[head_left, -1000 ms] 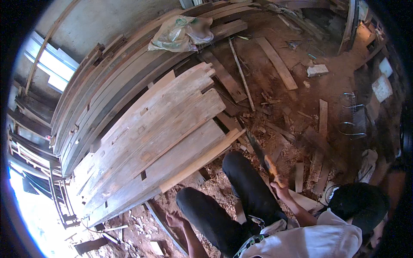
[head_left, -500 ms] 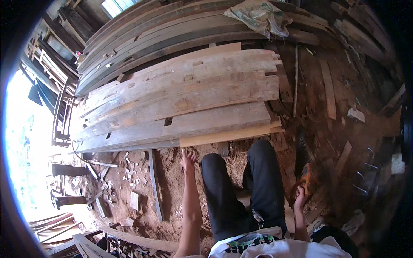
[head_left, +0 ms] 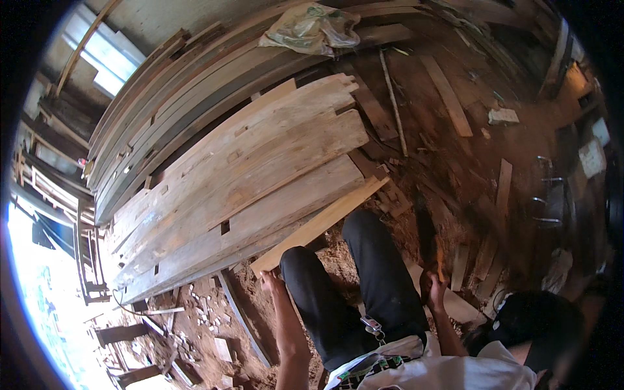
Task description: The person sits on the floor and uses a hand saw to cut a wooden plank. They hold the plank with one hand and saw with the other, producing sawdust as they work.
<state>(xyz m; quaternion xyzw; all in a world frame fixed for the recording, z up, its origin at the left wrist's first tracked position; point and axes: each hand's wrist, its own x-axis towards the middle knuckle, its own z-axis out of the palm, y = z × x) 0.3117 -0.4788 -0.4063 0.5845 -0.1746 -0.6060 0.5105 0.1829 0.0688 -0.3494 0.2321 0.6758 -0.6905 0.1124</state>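
Note:
My left hand (head_left: 273,283) is closed at the near left end of a narrow, light-coloured wooden board (head_left: 325,218). The board now slants across in front of my knees, its far end up to the right, beside the stack of thicker planks (head_left: 279,195). Low at my right side, my right hand (head_left: 437,291) is closed round a tool with an orange handle (head_left: 441,265). Most of that tool is hidden or dark, so its kind does not show.
Long beams (head_left: 195,97) lie behind the plank stack, with a crumpled plastic sack (head_left: 311,29) on them. Wood offcuts (head_left: 223,350) and shavings litter the ground at left. A pale block (head_left: 504,116) and loose strips lie at right. A dark rounded shape (head_left: 533,318) is at lower right.
My left hand now holds the light board's end, which has swung toward me, away from the stack. The view has turned; my right hand keeps the orange-handled tool.

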